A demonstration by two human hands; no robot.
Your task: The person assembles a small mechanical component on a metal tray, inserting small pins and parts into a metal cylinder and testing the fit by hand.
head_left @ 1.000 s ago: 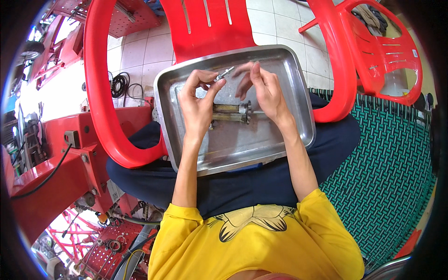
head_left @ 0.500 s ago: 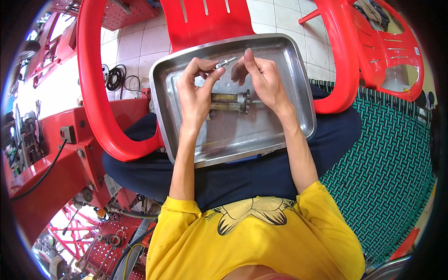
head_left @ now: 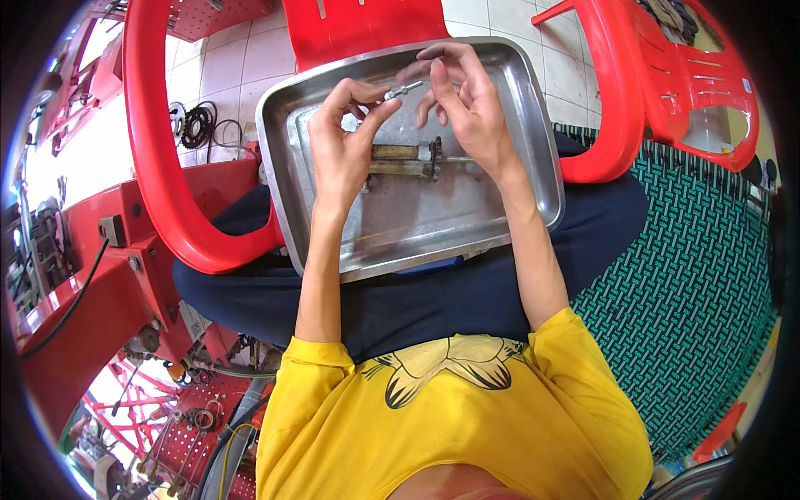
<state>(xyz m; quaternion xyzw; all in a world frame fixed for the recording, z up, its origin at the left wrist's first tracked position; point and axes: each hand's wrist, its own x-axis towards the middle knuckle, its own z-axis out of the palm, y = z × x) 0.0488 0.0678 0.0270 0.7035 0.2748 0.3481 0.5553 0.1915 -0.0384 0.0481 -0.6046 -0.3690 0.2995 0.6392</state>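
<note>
Small metal bolt-like part [head_left: 403, 88]: held over the far end of a steel tray [head_left: 467, 225], pinched at one end between thumb and fingers of the left hand [head_left: 342, 154]. The right hand [head_left: 467, 104] is raised just beside it, its fingers curled toward the part's other end; whether those fingertips actually touch the part cannot be told. Left grip is closed tight on the part; right hand is loosely bent, nothing clearly gripped.

The tray is rested on the lap, against a red plastic chair [head_left: 167, 142]. A longer, grimy shaft assembly with a toothed wheel [head_left: 408, 158] is lain on the tray floor below the hands, untouched, well apart from the held part.

Progress, as judged: the small part is lifted clear and being worked or inspected in the fingers; the shaft assembly appears not yet rejoined to it. How much fitting is left cannot be read from this view.

Hard to make out: the part's thread or head detail is too small; part of the shaft is hidden behind the left hand. Coiled cable and a sprocket [head_left: 196, 125] are seen on the tiled floor, a green woven mat [head_left: 708, 275] to the right. The picture's rim is bent and dark.
</note>
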